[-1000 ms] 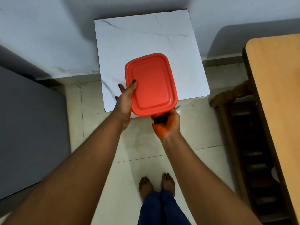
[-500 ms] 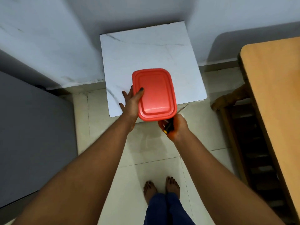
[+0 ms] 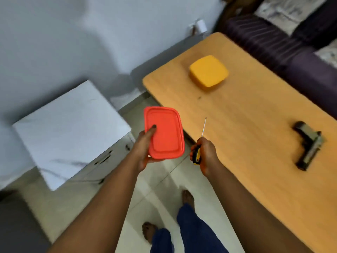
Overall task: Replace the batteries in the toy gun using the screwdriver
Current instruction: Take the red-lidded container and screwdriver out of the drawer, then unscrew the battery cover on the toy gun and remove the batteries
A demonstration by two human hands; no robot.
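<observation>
My left hand (image 3: 144, 148) holds a red lidded box (image 3: 165, 133) from below, thumb on its lid, above the floor between the two tables. My right hand (image 3: 206, 152) grips a screwdriver (image 3: 197, 151) by its yellow and black handle, the thin shaft pointing up and away. The toy gun (image 3: 308, 144), dark and olive, lies on the wooden table (image 3: 246, 125) far to the right of both hands. What the red box contains is hidden.
A yellow lidded box (image 3: 208, 71) sits on the wooden table's far end. A white marble-topped stand (image 3: 71, 128) is at the left against the wall. A dark purple sofa (image 3: 291, 39) runs behind the table. My bare feet are on the tiled floor (image 3: 164, 189).
I lifted the red box off the white stand and turned right. The wooden table with the toy gun and yellow box has come into view. My right hand moved clear of the box.
</observation>
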